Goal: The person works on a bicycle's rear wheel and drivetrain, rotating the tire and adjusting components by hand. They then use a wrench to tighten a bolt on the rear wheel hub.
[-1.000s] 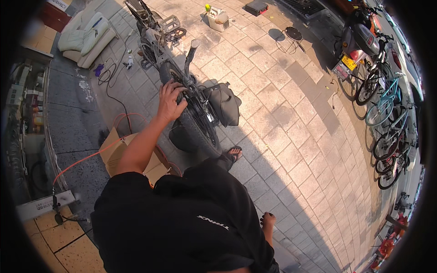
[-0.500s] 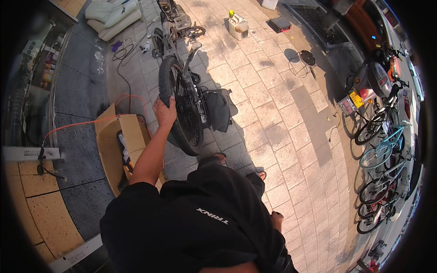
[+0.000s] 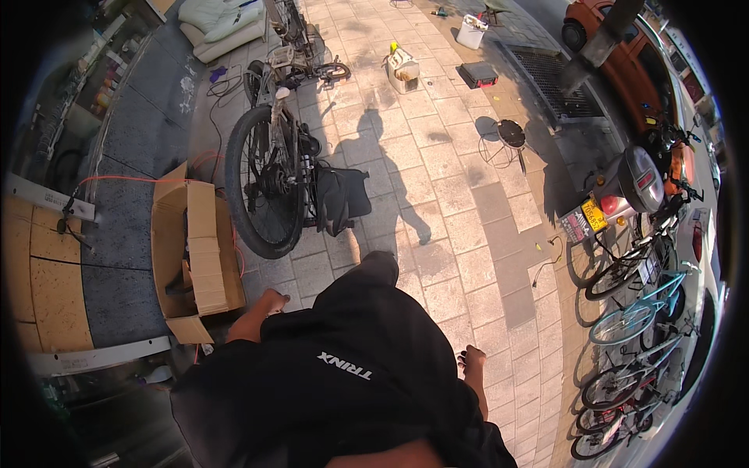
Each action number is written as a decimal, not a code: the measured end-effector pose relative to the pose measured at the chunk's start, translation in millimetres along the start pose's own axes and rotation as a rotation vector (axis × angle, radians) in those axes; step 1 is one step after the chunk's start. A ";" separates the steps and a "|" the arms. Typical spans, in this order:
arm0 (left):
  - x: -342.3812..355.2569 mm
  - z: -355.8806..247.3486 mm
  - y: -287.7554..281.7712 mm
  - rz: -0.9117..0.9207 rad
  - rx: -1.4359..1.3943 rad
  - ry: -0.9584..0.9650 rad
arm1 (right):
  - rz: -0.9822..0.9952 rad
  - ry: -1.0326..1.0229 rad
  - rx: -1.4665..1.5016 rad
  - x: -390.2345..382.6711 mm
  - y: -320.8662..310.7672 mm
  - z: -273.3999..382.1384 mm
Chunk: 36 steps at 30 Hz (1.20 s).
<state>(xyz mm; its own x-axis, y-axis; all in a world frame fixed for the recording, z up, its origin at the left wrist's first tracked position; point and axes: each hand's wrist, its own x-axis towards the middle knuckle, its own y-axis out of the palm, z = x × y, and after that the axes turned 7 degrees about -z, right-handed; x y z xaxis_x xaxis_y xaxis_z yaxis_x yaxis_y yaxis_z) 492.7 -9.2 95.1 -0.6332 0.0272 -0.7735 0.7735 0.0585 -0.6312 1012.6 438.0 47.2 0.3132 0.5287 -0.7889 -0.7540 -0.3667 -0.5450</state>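
Note:
My left hand (image 3: 271, 302) hangs low beside the cardboard box, apart from the bicycle wheel, with nothing seen in it and its fingers loosely apart. Ahead stands a bicycle (image 3: 285, 140), its wheel with a black knobby tire (image 3: 234, 175) toward me and a black bag (image 3: 343, 199) at its right side. My right hand (image 3: 473, 359) is down by my right side over the paving, fingers curled in. Something small and dark shows at those fingers, too small to name.
An open cardboard box (image 3: 207, 249) stands at left, near an orange cord (image 3: 129, 179). Farther off are a pale sofa (image 3: 226, 23), a cut-open jug (image 3: 402, 72), a black case (image 3: 477, 76) and a white bucket (image 3: 472, 33). A scooter (image 3: 628, 183) and several bicycles (image 3: 636, 320) line the right.
My left hand has let go of the tire and dropped back toward my body. The bicycle's near wheel now appears farther left and more side-on. My view has shifted.

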 end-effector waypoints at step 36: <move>384.2 -674.9 -312.8 -0.289 -0.503 0.186 | -0.029 -0.898 -0.540 256.5 233.7 944.8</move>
<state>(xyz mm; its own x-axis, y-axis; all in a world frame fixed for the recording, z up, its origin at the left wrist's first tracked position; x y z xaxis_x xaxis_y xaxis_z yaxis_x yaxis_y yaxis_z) -11.5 656.4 34.5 -0.8452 0.1111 -0.5228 0.4897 0.5529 -0.6742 371.2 1211.1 -14.4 -0.3831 0.8356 -0.3937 -0.3255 -0.5210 -0.7891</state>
